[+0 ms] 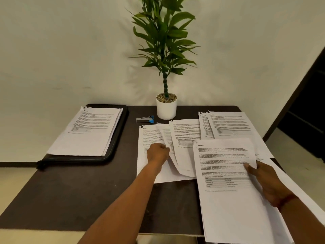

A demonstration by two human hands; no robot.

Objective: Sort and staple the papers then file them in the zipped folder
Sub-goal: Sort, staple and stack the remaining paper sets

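A dark brown table (88, 187) stands against a pale wall (52, 50). At its far edge, a white pot (166, 110) topped with pebbles holds a tall, leafy green plant (165, 32). Light floor (15, 182) shows at the left and a dark doorway (302, 111) at the right.

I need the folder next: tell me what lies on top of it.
A stack of printed papers lies on the black folder, covering most of it; only its far, right and near edges show. Its inside is hidden.
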